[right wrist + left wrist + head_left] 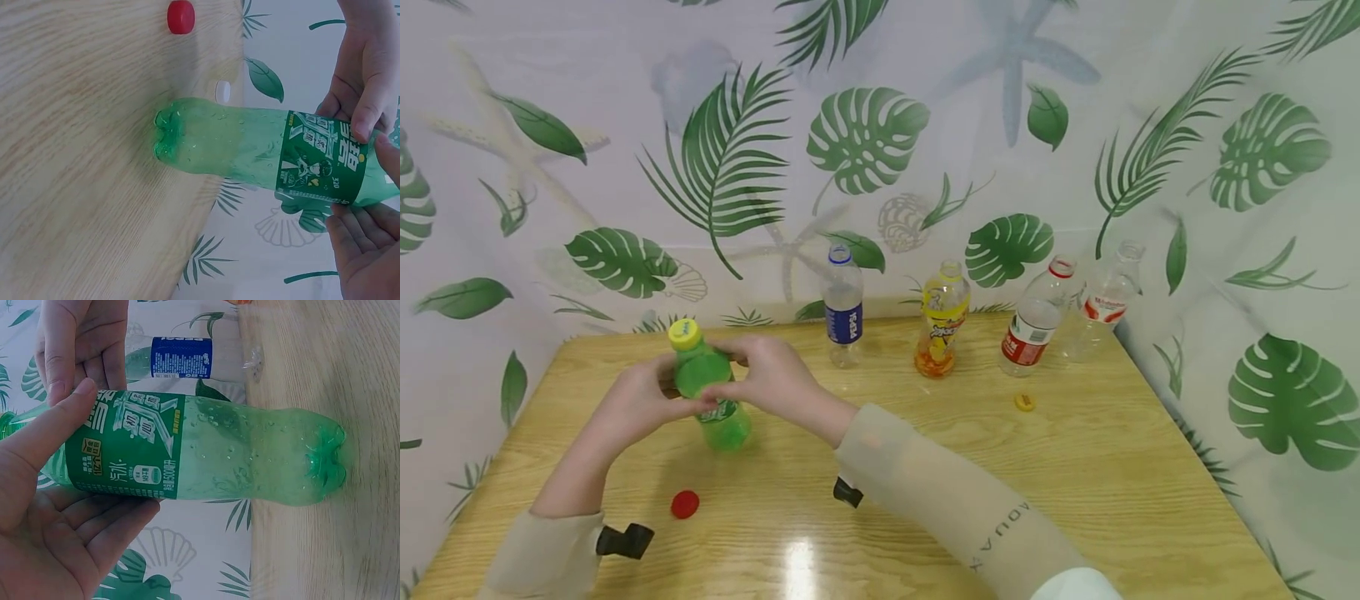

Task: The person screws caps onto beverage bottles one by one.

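Green bottle (702,372), yellow-capped, label (125,459) reading "汽水", near left edge of worktop (925,492), left hand (643,400) and right hand (775,379) both curled round it, red cap (685,504) nearer front edge, four uncapped bottles (946,325) along back edge

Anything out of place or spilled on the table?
Odd: a red cap, an amber cap and a white cap lie loose, while four rear bottles stand uncapped, unlike the green bottle. No spill visible.

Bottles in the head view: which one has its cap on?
The green bottle, between the left hand and right hand: a yellow cap sits on it. The other four bottles show open mouths.
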Motion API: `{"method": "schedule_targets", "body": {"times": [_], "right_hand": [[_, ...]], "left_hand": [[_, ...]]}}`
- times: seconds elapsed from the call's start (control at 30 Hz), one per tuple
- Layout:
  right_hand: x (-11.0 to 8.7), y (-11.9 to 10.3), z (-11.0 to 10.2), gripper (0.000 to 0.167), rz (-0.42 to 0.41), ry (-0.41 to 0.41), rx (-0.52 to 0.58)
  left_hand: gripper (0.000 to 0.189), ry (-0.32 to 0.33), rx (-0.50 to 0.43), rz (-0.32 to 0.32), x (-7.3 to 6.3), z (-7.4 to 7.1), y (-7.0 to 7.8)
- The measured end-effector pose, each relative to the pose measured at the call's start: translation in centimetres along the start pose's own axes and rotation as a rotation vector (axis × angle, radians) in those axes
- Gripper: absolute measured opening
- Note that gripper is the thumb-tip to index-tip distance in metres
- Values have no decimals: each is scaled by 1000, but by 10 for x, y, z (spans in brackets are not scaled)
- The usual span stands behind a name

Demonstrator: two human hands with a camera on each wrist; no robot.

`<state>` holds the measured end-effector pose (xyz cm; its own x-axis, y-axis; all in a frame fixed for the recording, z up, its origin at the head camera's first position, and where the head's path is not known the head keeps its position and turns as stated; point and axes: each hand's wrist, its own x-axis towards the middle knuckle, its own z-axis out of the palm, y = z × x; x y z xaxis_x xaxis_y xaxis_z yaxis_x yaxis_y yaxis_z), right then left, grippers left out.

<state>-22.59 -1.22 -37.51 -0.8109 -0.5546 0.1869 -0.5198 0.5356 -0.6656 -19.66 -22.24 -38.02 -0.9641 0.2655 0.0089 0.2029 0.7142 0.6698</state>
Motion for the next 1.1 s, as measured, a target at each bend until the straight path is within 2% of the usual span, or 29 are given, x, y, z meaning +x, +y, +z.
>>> {"method": "schedule_targets", "body": {"times": [0.33, 0.67, 1.1], "right_hand": [[3, 1, 3, 66, 28, 5, 64], [5, 0, 6, 65, 43, 2, 29], [4, 0, 7, 64, 32, 6, 12]], "left_hand": [[64, -10, -29, -22, 1, -2, -3], [65, -26, -47, -56, 3, -3, -6], [63, -19, -17, -54, 2, -3, -5]]}}
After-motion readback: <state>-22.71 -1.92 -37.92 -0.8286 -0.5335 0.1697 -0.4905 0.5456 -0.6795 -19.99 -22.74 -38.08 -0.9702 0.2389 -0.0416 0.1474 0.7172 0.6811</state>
